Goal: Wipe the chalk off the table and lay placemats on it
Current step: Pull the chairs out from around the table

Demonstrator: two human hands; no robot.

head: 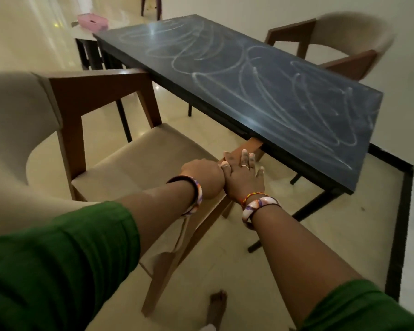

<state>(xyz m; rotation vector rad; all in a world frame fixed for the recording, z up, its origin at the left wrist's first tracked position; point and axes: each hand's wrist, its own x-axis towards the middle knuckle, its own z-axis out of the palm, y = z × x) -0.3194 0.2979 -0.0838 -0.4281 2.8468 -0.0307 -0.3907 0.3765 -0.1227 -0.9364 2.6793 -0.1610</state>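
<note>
The long dark table (pixel 225 75) is covered in white chalk scribbles (pixel 304 108) from end to end. No cloth or placemat is in view. A beige padded chair (pixel 139 161) with a wooden frame stands pushed up to the table's near long side. Its right armrest (pixel 252 148) reaches under the table edge. My left hand (pixel 202 179) grips that armrest with curled fingers. My right hand (pixel 243 176) lies right beside it on the same rail, fingers fairly straight and spread, partly over my left hand.
A second beige chair (pixel 339 41) stands at the table's far side. A pink box (pixel 92 21) sits on a low surface beyond the far end. A black floor frame (pixel 398 223) runs along the right. My bare foot (pixel 216 304) is beside the chair leg.
</note>
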